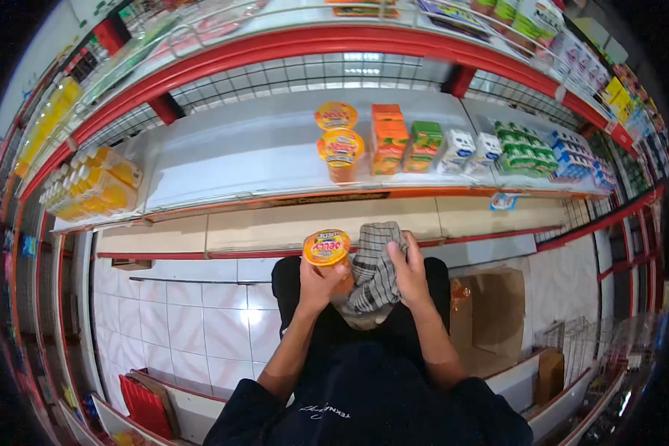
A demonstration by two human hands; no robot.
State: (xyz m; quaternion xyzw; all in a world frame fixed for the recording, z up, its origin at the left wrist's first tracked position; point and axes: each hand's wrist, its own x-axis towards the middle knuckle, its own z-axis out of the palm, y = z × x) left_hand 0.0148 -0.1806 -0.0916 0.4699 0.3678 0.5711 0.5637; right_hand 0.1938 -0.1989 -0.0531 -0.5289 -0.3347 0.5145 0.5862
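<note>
My left hand (317, 285) is wrapped round a jelly cup (327, 249) with an orange lid, held upright over my lap. My right hand (411, 273) grips a grey checked cloth (377, 262), thumb on top and the other fingers partly hidden behind it. The cloth hangs beside the cup, close against its right side. On the white shelf (230, 160) in front, two more jelly cups (340, 152) stand one behind the other. Just right of them are orange juice cartons (389, 141) and green cartons (424, 145).
White cartons (457, 151) and green packs (524, 149) fill the shelf's right part; yellow bottles (100, 182) stand at its left end. A red-edged shelf (312, 46) passes overhead. An open cardboard box (490, 316) sits on the floor by my right knee. A red plastic piece (145, 401) lies lower left.
</note>
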